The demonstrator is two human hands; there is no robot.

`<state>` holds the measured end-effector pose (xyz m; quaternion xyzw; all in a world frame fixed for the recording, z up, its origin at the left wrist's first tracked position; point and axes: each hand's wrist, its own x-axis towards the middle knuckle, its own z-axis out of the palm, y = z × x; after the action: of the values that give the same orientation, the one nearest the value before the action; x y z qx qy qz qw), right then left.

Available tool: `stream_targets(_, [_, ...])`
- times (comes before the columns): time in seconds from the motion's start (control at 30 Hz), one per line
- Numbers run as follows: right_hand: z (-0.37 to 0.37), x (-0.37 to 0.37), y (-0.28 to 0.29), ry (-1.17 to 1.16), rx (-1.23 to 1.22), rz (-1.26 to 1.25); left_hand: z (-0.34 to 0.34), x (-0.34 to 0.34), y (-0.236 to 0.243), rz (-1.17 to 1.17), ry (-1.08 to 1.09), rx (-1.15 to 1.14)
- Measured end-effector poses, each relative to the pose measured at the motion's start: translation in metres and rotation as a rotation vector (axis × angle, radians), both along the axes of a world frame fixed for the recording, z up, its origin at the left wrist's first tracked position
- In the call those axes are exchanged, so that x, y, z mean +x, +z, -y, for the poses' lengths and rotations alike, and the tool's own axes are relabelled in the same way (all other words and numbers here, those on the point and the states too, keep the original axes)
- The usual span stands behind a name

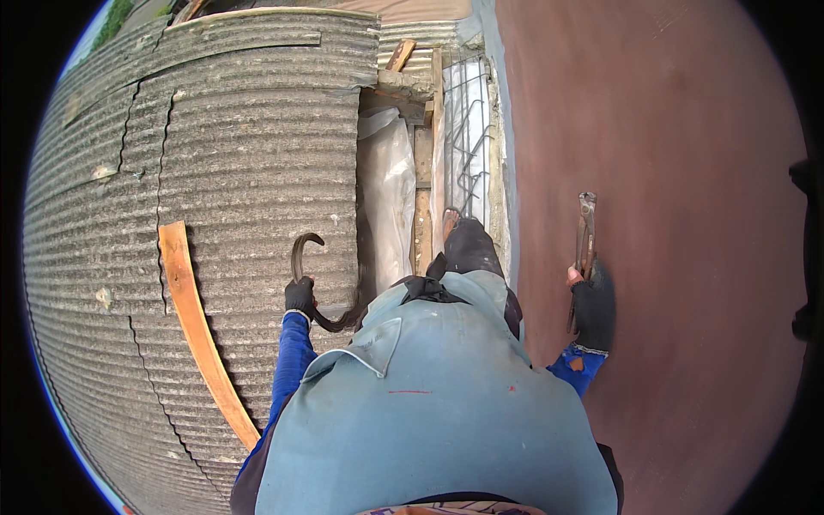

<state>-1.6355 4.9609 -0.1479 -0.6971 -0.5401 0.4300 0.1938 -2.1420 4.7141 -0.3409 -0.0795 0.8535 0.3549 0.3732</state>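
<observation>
My left hand (299, 296), in a black glove with a blue sleeve, grips a bent dark steel bar (302, 249) that curls into a hook above the hand and curves below it toward my body. It hangs over the grey corrugated roof sheet (240, 172). My right hand (590, 309), also gloved in black, holds a pair of long metal pincers (585, 232) with the jaws pointing up, against the reddish-brown wall (669, 172). A light blue apron (429, 403) covers my front, and one dark trouser leg with a shoe (463, 236) shows below.
An orange wooden strip (193, 318) lies on the cracked corrugated sheets at left. Between roof and wall runs a narrow gap with white plastic sheeting (386, 189), wooden planks (423, 197) and a steel rebar cage (468, 146).
</observation>
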Motion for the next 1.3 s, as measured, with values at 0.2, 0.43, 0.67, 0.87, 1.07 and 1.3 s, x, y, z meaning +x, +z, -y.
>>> stream_targets(0.2, [-0.023,-0.004,-0.014,0.000,-0.057,-0.050,-0.034,-0.010,-0.005,-0.001,-0.023,0.014])
stream_targets(0.43, [-0.131,-0.049,-0.024,0.011,-0.028,-0.105,-0.125,-0.045,0.002,0.054,-0.094,0.020])
stream_targets(0.67, [-0.230,-0.088,-0.032,-0.002,-0.101,-0.104,-0.238,-0.071,0.042,-0.085,-0.234,0.067])
stream_targets(0.87, [-0.261,-0.107,-0.044,-0.016,-0.106,0.006,-0.325,-0.094,0.073,-0.095,-0.256,0.149])
stream_targets(1.07, [-0.267,-0.107,-0.051,-0.044,-0.158,0.001,-0.395,-0.104,0.080,-0.108,-0.371,0.150])
stream_targets(1.3, [-0.267,-0.108,-0.052,-0.114,-0.168,-0.011,-0.446,-0.101,0.072,-0.054,-0.516,0.130])
